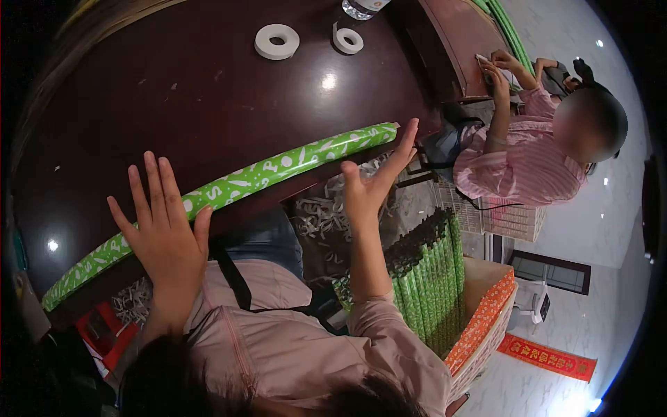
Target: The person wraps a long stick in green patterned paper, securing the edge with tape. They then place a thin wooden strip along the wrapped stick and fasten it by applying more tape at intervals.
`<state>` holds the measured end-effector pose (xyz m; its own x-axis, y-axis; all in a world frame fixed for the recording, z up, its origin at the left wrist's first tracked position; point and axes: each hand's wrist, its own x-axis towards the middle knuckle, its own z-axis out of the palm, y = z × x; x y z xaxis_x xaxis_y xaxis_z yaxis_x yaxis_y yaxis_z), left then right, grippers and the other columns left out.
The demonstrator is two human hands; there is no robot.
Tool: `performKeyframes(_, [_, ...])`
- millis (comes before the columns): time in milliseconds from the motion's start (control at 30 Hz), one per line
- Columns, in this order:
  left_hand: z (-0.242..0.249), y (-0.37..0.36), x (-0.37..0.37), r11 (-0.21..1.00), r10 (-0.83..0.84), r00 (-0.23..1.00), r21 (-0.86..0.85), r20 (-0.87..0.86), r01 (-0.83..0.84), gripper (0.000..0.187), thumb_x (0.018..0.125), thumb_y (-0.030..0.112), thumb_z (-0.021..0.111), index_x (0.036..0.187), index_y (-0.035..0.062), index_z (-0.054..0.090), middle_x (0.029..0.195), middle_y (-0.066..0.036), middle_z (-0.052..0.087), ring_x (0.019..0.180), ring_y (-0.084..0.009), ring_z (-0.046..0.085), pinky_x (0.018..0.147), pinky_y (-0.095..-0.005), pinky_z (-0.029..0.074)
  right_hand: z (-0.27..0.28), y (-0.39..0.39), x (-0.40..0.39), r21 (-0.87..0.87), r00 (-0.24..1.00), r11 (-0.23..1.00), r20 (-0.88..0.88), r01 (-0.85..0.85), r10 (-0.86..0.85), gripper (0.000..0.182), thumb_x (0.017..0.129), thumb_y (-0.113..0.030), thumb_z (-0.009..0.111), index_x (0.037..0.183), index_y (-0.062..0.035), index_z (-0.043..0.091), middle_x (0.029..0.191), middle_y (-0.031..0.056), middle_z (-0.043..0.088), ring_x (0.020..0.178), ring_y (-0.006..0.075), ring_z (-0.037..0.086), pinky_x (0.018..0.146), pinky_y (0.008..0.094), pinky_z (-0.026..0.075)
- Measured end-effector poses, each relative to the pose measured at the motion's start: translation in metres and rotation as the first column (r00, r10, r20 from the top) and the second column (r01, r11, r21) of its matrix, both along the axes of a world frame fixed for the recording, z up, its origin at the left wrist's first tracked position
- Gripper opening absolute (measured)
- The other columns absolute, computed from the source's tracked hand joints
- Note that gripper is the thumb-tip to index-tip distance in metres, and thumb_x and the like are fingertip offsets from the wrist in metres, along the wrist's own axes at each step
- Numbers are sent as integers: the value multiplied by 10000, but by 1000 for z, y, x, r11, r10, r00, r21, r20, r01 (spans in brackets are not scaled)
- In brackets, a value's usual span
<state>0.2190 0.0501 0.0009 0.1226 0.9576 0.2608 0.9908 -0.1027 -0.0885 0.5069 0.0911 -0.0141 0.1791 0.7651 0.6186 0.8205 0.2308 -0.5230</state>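
A long, thin roll of green wrapping paper [278,164] with white lettering and shapes lies along the near edge of the dark table. My left hand [167,240] rests flat across the left part of it, fingers spread and pointing over the table. At the roll's right end, my right hand [372,187] is held open and edge-on, thumb apart from the fingers and the palm facing that end. A small bit of pinkish material shows at the tip there. Neither hand is wrapped round the roll.
Two rolls of white tape [276,42] and a clear bottle [361,8] stand at the table's far side. To my right, a lined basket [479,313] holds many green rolls [431,285]. White paper scraps [323,215] lie below the table. A person in a striped shirt [514,163] works at another table.
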Motion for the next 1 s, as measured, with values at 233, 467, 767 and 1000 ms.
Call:
performKeyframes(233, [5,0,0,1000,-1,1000,-12,28,1,692,967,472,447,1488,30,330,1566,-119,292,1454,-324,239,1146,-617,129,-13,11,12,-109,956,966,206,233,-207,953,850,-531,659,1528,-58,187,1597,178,150,1488,361,74,1135,627,-15])
performKeyframes(467, [2,-1,1,1000,-1,999,-15,32,1,695,959,467,470,1487,34,338,1563,-124,299,1451,-330,246,1144,-622,127,-14,18,71,-73,930,936,-111,344,-350,739,984,-401,540,1518,-22,196,1586,195,173,1474,340,148,1172,529,38])
performKeyframes(767, [7,-1,0,1000,6,999,-31,38,-4,694,955,460,477,1480,25,348,1554,-138,310,1450,-341,242,1141,-625,131,3,2,-22,16,983,997,-166,-79,81,955,821,-392,750,1511,-26,200,1577,199,183,1474,345,144,1174,530,-3])
performKeyframes(1000, [4,-6,0,1000,-15,997,-8,79,16,697,959,439,484,1492,25,312,1556,-144,300,1446,-352,247,1138,-631,127,3,-23,-111,-119,987,980,6,-160,162,1031,768,-558,738,1493,-21,240,1569,241,174,1467,431,106,1116,640,-21])
